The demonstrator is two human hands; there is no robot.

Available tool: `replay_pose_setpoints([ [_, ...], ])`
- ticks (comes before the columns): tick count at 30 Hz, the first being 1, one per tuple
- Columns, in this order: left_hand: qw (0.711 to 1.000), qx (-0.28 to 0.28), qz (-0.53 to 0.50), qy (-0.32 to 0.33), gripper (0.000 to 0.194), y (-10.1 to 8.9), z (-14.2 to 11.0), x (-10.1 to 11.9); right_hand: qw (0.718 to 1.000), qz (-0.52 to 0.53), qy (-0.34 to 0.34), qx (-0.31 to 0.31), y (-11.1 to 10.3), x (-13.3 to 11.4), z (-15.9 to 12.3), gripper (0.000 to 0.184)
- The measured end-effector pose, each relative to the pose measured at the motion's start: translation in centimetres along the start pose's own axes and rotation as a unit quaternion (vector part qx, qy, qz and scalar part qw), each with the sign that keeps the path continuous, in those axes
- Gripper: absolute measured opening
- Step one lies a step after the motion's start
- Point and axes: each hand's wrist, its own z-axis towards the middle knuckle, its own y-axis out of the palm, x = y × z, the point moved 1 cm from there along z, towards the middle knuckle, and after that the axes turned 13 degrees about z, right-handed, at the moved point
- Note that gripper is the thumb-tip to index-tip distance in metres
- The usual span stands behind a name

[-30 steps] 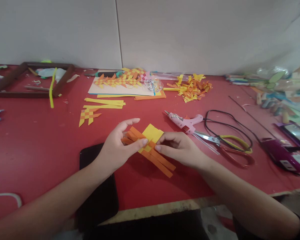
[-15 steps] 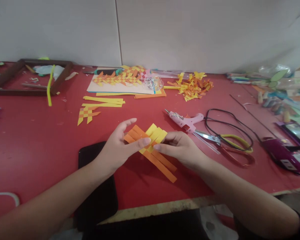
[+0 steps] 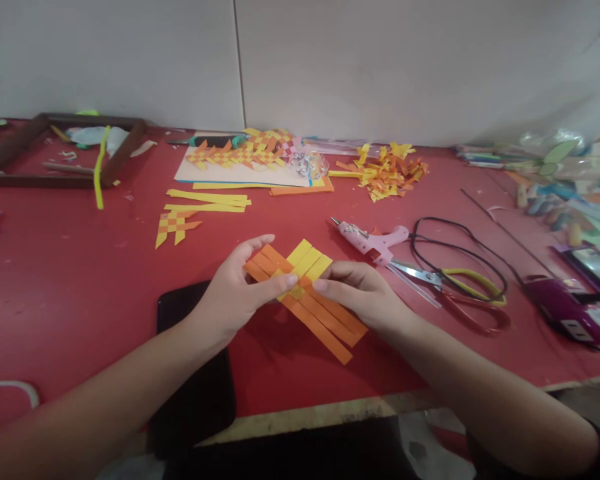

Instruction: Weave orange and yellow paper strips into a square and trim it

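Note:
Orange and yellow woven paper strips are held up over the red table's front part, crossing each other near the middle. My left hand grips the weave from the left, its thumb pressed on the crossing and its index finger raised. From the right, my right hand pinches the weave, thumb on top and fingers behind it. Long orange ends hang toward the lower right; shorter yellow ends point up. A finished woven paper fish lies beyond my left hand, beside loose yellow strips.
A pink glue gun and scissors lie right of my hands, with a black cable looped behind. A black phone-like slab rests under my left forearm. Paper scraps, more woven fish and a brown frame line the back.
The orange strips have fanned out, with another orange end now showing by my right hand. The yellow ends lie flatter and more evenly. Both hands keep their hold.

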Motion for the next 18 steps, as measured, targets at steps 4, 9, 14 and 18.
replay_pose_setpoints([
  [4, 0.999, -0.013, -0.025, 0.026, 0.074, 0.01, -0.06, 0.09, 1.0, -0.009, -0.001, 0.002, 0.0, -0.26, -0.04, 0.033],
  [9, 0.997, -0.029, -0.019, 0.065, 0.072, 0.16, -0.2, 0.36, 1.0, -0.005, -0.009, -0.011, -0.04, 0.07, -0.03, 0.029],
  [14, 0.994, -0.059, -0.023, 0.084, 0.068, 0.2, -0.25, 0.38, 1.0, 0.002, -0.004, -0.012, -0.06, 0.32, -0.14, 0.026],
  [18, 0.995, -0.05, -0.005, 0.089, 0.065, 0.12, -0.24, 0.14, 1.0, 0.013, -0.001, -0.018, -0.02, 0.3, -0.08, 0.024],
])
